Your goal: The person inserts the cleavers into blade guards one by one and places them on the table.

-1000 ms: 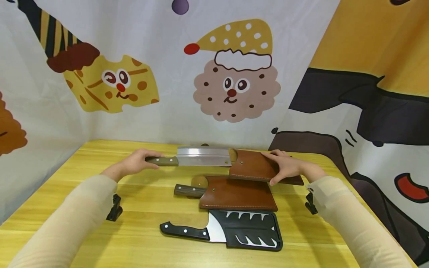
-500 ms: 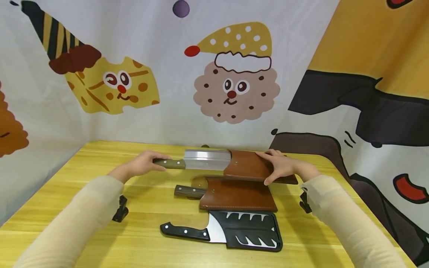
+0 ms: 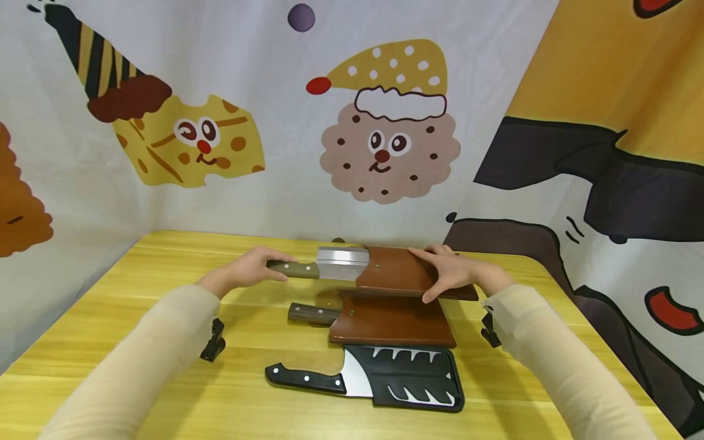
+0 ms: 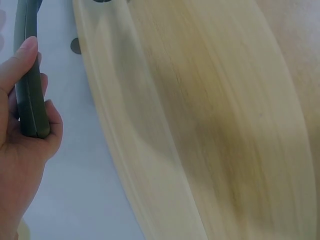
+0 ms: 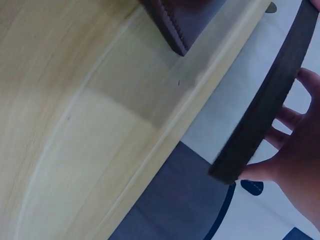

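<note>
In the head view, my left hand (image 3: pixel 256 267) grips the olive handle of a cleaver (image 3: pixel 338 264). Its blade is partly inside a brown leather sheath (image 3: pixel 393 267), which hides the blade's far part. My right hand (image 3: pixel 453 273) holds that sheath from its right part, thumb at the lower edge and fingers at the upper. Both are raised above the table. The left wrist view shows fingers wrapped round the handle (image 4: pixel 31 100). From the right wrist camera, the sheath's dark edge (image 5: pixel 265 105) appears between thumb and fingers.
Below lies a second brown leather sheath (image 3: pixel 393 321) with a dark wooden knife handle (image 3: pixel 312 313) sticking out. Nearer stands a black-handled cleaver (image 3: pixel 357 379) lying flat in a black and white guard (image 3: pixel 416 376). A printed cloth (image 3: pixel 286 208) hangs behind the wooden table (image 3: pixel 231 397).
The cleaver has slid rightward into the sheath, so less blade shows. My left hand has moved right, and my right hand with the sheath has shifted slightly left.
</note>
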Demonstrator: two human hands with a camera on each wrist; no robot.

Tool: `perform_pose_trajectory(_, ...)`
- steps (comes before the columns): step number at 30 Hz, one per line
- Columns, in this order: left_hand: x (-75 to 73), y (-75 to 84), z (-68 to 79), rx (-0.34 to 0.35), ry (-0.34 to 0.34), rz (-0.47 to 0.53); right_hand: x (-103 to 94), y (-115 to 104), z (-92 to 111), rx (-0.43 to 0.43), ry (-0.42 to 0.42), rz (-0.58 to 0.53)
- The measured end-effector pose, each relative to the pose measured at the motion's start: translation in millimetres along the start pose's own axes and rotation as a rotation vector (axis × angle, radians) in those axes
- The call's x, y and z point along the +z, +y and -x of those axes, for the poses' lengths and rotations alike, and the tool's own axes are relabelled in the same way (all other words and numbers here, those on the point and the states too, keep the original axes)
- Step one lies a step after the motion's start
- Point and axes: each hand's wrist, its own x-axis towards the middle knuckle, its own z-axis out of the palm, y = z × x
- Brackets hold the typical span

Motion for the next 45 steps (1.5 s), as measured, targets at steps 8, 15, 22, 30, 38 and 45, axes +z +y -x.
perform_pose_trajectory(8,5.6,5.5,-7.5,0.027,-0.001,0.009,0.0,-8.7,-4.1,-0.023,0.018,0.039)
perform_pose_trajectory(15,11.8,9.7,-13.9,0.037,-0.010,0.028,0.5,-18.3,-7.4,-0.029,0.006,0.046)
perform_pose_trajectory(22,19.0,15.6,-19.2,0.074,-0.018,0.020,2.5,-23.6,-10.2,-0.057,0.029,0.061)
perform_pose_trajectory(30,22.4,23.8,-24.8,0.085,-0.015,0.024,2.5,-26.8,-12.5,-0.061,0.030,0.066)
perform_pose_trajectory(38,24.5,21.4,-29.3,0.103,-0.017,0.010,3.3,-26.7,-15.0,-0.060,0.031,0.076)
perform_pose_trajectory(45,25.4,21.6,-30.1,0.108,-0.020,-0.005,4.2,-28.2,-15.1,-0.056,0.020,0.064)
